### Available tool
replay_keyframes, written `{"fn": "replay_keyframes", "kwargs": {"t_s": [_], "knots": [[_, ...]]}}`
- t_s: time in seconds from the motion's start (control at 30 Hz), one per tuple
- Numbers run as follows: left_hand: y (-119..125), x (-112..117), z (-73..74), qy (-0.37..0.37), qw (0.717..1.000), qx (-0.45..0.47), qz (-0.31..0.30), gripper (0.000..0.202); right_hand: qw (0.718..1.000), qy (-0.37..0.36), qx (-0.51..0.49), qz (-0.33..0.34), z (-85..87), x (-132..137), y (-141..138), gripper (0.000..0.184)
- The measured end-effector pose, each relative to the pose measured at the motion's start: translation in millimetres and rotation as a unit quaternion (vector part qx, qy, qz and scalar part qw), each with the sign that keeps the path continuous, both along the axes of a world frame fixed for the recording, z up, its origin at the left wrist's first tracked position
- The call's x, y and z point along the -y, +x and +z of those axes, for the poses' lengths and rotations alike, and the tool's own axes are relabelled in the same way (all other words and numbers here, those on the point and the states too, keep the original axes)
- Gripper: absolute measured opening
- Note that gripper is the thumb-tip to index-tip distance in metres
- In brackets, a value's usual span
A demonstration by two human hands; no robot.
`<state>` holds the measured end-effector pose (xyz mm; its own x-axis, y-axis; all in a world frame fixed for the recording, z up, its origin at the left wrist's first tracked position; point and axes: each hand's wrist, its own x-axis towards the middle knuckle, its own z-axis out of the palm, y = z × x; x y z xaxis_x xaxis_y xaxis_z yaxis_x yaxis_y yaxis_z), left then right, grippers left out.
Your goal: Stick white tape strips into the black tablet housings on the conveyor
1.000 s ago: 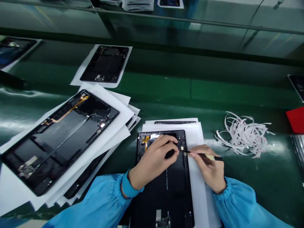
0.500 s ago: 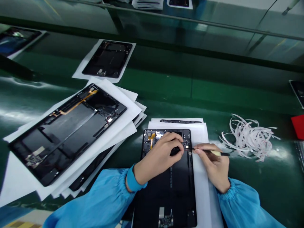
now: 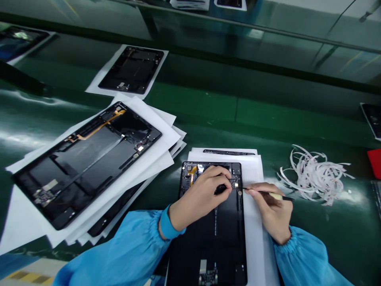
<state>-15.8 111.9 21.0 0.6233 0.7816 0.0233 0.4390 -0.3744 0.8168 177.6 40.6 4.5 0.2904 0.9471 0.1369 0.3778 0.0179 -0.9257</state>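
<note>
A black tablet back housing (image 3: 214, 246) lies face down on a white sheet (image 3: 253, 171), with an orange flex cable (image 3: 193, 174) near its top left corner. My left hand (image 3: 199, 200) rests over the housing's upper part, its fingertips near the top right corner. Whether those fingers pinch anything is hidden. My right hand (image 3: 268, 210) grips a slim pick with a cream handle (image 3: 275, 196). The pick's thin black tip reaches the housing's right edge, close to my left fingertips.
Left of my hands, a larger black housing (image 3: 86, 163) lies on a stack of white sheets (image 3: 157, 159). Another housing (image 3: 131, 69) lies on paper beyond it. A tangle of pale pink strips (image 3: 315, 176) and a red item (image 3: 375, 163) lie to the right on the green bench (image 3: 193, 107).
The whole view has drifted, with the objects shifting right in the frame. Both hands stay on the same corner of the housing, and the pick's tip sits closer to my left fingertips.
</note>
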Motion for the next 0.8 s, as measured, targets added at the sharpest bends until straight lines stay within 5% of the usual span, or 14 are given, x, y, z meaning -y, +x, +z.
{"fn": "replay_keyframes", "kwargs": {"t_s": [0.47,0.8], "knots": [[0,-1,-1.5,0.007,1.0,-0.001,-0.005,0.012,0.995,0.024,-0.031,0.096,1.9,-2,1,0.011],[1,-1,-0.8,0.0,1.0,-0.005,-0.002,0.013,0.997,0.004,-0.018,0.072,0.6,0,11,0.005]]}}
